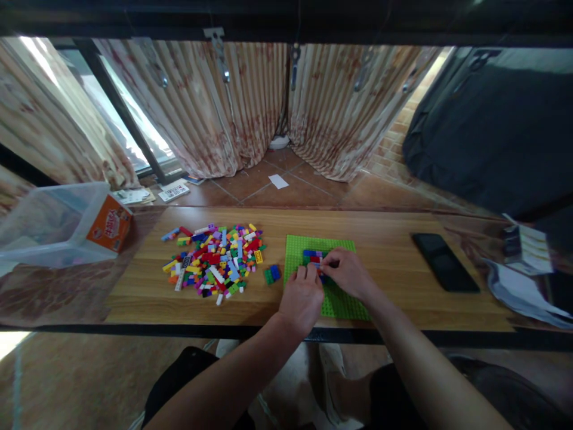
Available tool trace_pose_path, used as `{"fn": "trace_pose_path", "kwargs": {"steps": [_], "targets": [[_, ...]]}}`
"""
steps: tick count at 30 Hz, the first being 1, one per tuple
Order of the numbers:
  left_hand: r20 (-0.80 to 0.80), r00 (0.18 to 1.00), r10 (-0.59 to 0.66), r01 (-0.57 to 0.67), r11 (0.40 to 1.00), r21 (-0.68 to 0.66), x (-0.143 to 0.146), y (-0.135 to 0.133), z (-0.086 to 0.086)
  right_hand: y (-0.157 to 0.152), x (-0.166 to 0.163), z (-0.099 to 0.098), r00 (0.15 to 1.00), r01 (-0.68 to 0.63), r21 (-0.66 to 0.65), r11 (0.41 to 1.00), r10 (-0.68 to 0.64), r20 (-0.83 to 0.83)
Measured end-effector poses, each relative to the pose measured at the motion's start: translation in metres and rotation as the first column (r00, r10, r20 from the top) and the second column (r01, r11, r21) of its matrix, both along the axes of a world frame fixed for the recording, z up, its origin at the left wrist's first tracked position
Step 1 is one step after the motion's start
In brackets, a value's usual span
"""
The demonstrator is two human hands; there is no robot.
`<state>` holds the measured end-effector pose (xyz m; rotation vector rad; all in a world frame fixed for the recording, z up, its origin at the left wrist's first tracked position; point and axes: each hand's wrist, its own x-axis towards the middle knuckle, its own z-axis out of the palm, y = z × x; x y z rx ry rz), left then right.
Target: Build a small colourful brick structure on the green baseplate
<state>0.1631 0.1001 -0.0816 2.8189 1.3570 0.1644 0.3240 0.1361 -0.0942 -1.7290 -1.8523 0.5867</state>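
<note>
A green studded baseplate (342, 304) lies on the wooden table, with a small cluster of toy building bricks (312, 254) in blue, green, red and purple near its upper middle. My right hand (348, 272) reaches in from the right, thumb and fingertips pinched at a small pale blue brick (316, 264) on the cluster. Over the plate's left side, my left hand (305, 298) has its fingers curled against the near side of the bricks; whatever they grip is hidden. Just left of the plate sit a few blue and green bricks (271, 274).
A large pile of mixed bricks (215, 260) spreads across the table's left part. Beyond it at far left stands a clear plastic bin (58, 224) with an orange label. A black phone (445, 263) lies on the right, with papers (523, 289) and a small box (530, 248) past it.
</note>
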Motion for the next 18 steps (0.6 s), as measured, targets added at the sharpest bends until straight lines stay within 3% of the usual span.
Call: {"fn": "trace_pose_path", "kwargs": {"steps": [5, 10, 15, 18], "targets": [[0.009, 1.000, 0.019, -0.020, 1.000, 0.023, -0.001, -0.003, -0.004, -0.002, -0.004, 0.002, 1.000, 0.012, 0.002, 1.000, -0.012, 0.004], [0.150, 0.988, 0.022, -0.029, 0.999, 0.045, -0.009, -0.004, -0.018, -0.003, -0.001, 0.001, 0.996, 0.048, 0.013, 0.999, -0.047, -0.070], [0.354, 0.934, 0.048, -0.016, 0.996, -0.093, -0.022, 0.000, -0.021, 0.001, 0.018, 0.007, 0.961, 0.204, 0.070, 0.977, -0.186, -0.203], [0.483, 0.869, 0.107, -0.047, 0.990, -0.133, -0.033, 0.010, -0.012, -0.001, 0.025, 0.010, 0.983, 0.030, 0.097, 0.995, -0.012, -0.182]]}}
